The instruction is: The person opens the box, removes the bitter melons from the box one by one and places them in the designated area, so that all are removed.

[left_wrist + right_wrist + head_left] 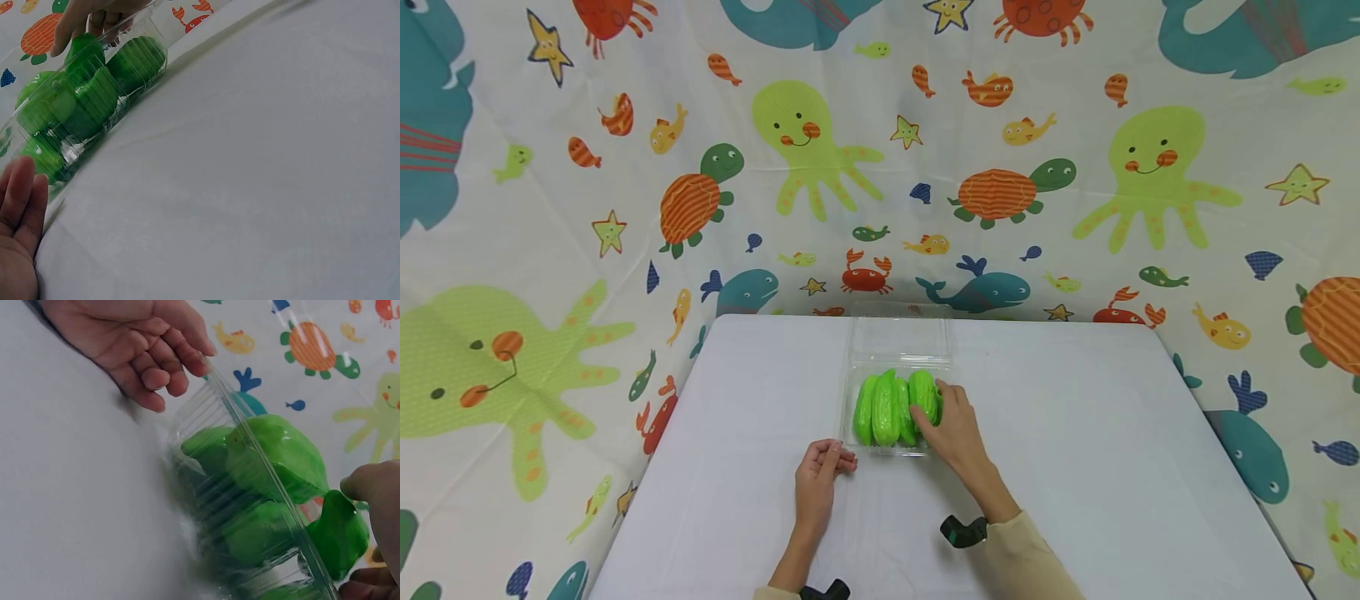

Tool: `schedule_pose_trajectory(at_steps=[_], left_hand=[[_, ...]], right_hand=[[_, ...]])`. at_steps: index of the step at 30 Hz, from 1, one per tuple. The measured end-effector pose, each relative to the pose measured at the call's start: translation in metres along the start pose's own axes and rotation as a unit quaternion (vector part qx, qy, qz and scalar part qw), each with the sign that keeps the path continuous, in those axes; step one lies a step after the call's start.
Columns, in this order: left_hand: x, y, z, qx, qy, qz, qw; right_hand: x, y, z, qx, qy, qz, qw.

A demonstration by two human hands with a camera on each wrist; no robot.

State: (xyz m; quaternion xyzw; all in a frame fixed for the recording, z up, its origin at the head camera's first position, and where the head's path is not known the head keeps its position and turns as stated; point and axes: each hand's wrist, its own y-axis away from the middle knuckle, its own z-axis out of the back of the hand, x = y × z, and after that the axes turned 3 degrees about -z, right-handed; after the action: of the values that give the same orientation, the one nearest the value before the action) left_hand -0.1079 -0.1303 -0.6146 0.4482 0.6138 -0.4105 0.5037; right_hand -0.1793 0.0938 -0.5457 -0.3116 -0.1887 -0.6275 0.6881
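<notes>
A clear plastic container [231, 506] sits on a white tabletop [69, 506], its ribbed wall and thin rim running diagonally from upper centre to lower right. Bright green vegetables [281, 456] are packed inside, one rising above the rim. At upper left, the left hand [134, 340] rests by the container's far corner, fingers curled, fingertips touching the rim. At the right edge, the right hand [375, 525] grips a green piece [337, 534] between thumb and fingers. Behind hangs a cloth [325, 356] printed with turtles, fish and an octopus.
</notes>
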Motion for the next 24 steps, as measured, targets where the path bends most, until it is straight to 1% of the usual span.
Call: schedule_pose_trajectory(at_steps=[4,11,20,24], left_hand=[[-0.0012,0.0004,-0.0006,0.0,-0.003,0.003,1.0],[-0.001,0.0001,-0.0004,-0.001,0.004,0.006,1.0],[0.0006,0.0008,-0.0006,0.001,-0.008,-0.006,0.9999],[0.0008,0.0006,-0.0006,0.0,-0.008,0.0,1.0]], right_hand=[[0.0014,0.0016,-0.0031,0.006,-0.001,-0.006,1.0],[0.0032,0.0039,-0.0061,0.014,0.002,-0.007,1.0],[0.0047,0.0065,-0.01,-0.002,0.016,0.01,1.0],[0.0054,0.0066,-0.0108,-0.004,0.023,0.017,1.0]])
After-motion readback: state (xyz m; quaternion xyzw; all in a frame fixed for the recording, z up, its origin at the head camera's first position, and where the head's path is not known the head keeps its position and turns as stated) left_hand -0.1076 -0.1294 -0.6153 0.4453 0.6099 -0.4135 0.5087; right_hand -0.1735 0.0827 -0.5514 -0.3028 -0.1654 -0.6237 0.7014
